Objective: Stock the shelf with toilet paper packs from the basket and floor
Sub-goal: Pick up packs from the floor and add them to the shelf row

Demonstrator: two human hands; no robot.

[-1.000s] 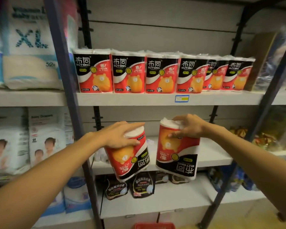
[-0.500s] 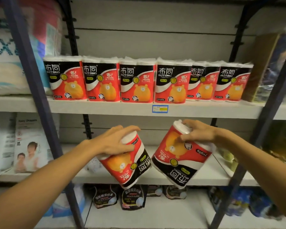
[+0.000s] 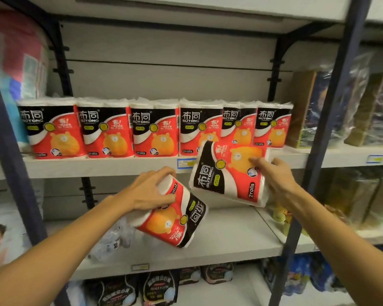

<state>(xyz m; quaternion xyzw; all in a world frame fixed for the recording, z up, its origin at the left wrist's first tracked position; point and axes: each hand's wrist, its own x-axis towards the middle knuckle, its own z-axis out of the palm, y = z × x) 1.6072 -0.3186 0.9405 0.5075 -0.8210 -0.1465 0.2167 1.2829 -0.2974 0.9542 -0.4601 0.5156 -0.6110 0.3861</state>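
While two packs are held up before the shelving, the scene is set out thus:

Left hand [image 3: 152, 191]: closed over the top end of a toilet paper pack [image 3: 175, 217], which is gripped from above and tilted, its lower end pointing toward 5 o'clock; the print is seen upside down.

Right hand [image 3: 272, 177]: clasped on the right end of a second pack [image 3: 226, 173], with a fingertip pressed on the orange bear; this pack is turned nearly on its side and raised to the front edge of the upper shelf [image 3: 97, 167], where the fourth and fifth standing packs are partly covered by it.

Stocked row [image 3: 155, 129]: six matching red, black and white packs are stood upright side by side on the upper shelf, at 12 o'clock from the hands.

Price tag [image 3: 184, 163]: fixed to the shelf lip, just at 9 o'clock from the raised pack.

Middle shelf [image 3: 230, 239]: seen behind and beneath the left-hand pack; whether it is touched cannot be told.

Dark pouches [image 3: 159, 288]: ranged on the lowest shelf at 6 o'clock.
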